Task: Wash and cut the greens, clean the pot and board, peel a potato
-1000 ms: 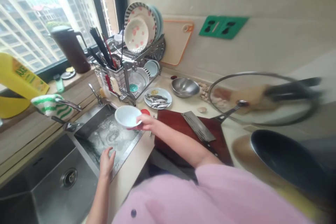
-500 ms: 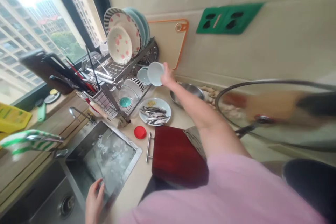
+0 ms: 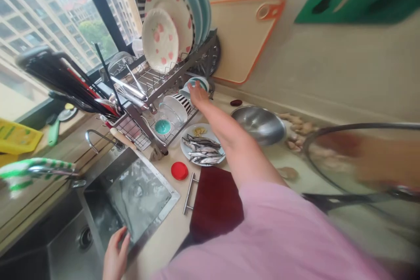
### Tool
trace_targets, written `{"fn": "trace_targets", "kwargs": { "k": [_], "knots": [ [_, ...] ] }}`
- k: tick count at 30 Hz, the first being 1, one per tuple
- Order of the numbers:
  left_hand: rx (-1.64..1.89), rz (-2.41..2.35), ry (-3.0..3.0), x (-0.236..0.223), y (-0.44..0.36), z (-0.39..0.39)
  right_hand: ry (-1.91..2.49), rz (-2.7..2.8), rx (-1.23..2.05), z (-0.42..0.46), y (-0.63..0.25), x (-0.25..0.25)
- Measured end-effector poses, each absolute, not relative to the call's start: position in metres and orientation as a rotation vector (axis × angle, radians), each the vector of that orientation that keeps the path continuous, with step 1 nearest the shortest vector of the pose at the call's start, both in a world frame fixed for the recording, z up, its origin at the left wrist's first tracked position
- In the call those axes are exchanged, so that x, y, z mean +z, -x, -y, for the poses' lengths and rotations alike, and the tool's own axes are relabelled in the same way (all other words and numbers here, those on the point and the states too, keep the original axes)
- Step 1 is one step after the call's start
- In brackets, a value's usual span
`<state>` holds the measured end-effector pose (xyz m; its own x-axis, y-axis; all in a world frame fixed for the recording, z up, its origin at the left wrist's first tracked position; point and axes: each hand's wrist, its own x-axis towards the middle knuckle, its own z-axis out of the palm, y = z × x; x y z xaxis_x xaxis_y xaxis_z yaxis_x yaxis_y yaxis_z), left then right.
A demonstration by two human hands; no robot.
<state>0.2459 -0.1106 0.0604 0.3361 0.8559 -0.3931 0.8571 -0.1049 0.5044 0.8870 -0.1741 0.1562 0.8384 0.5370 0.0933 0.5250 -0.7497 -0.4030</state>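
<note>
On the lower tier of the dish rack [image 3: 193,63], my right hand [image 3: 198,95] grips a pale bowl [image 3: 184,92] by its rim. It is among other light bowls there, and my hand covers part of it. A striped bowl [image 3: 179,107] and a small turquoise bowl [image 3: 163,127] stand closer on the same tier. My left hand [image 3: 115,251] hovers at the near edge of the sink [image 3: 172,197], its thumb and fingers apart and nothing in them.
Below my right forearm lie a plate of small fish [image 3: 203,146] and a steel basin [image 3: 259,124]. A red lid [image 3: 179,170] and a dark red board [image 3: 213,201] are on the counter. A glass pan lid [image 3: 361,157] stands at right; utensils [image 3: 75,83] crowd the left.
My right hand has carried the bowl from in front of the rack into its lower tier, among the other bowls. My view has moved closer to the rack. My left hand stays by the sink.
</note>
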Motion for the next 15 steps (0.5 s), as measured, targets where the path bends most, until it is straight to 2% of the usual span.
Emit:
{"fn": "trace_targets", "kwargs": {
  "k": [10, 15],
  "knots": [
    [0.028, -1.588, -1.875, 0.059, -0.251, 0.115, 2.779, 0.82, -0.135, 0.162, -0.895, 0.165],
    [0.024, -1.543, -1.911, 0.052, -0.259, 0.11, 2.639, 0.728, -0.104, 0.173, -0.894, 0.171]
  ]
}}
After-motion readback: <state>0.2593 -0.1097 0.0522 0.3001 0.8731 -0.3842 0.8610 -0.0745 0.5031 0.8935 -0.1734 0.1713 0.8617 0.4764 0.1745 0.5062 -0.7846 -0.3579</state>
